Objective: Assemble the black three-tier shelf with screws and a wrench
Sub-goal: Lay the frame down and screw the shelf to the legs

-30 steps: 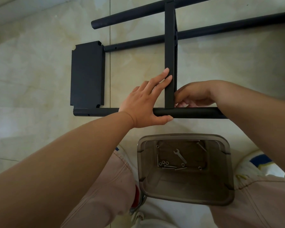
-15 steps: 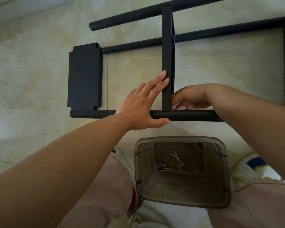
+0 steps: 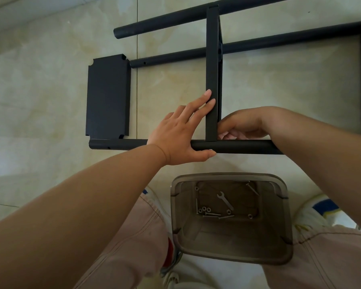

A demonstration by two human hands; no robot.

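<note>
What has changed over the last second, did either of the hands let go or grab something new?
Almost nothing changed. The left hand still lies flat with straight fingers on the upright shelf panel and its thumb under the front tube. The right hand stays curled at the joint behind the panel; what it holds is hidden. The wrench and screws remain untouched in the bin.

Shelf panels (image 3: pixel 107 97) and tubes (image 3: pixel 233 146): matte black. Floor (image 3: pixel 40 90): beige marbled tile. Bin (image 3: pixel 279 236): translucent grey-brown. Trousers (image 3: pixel 129 247): pale pink.
</note>
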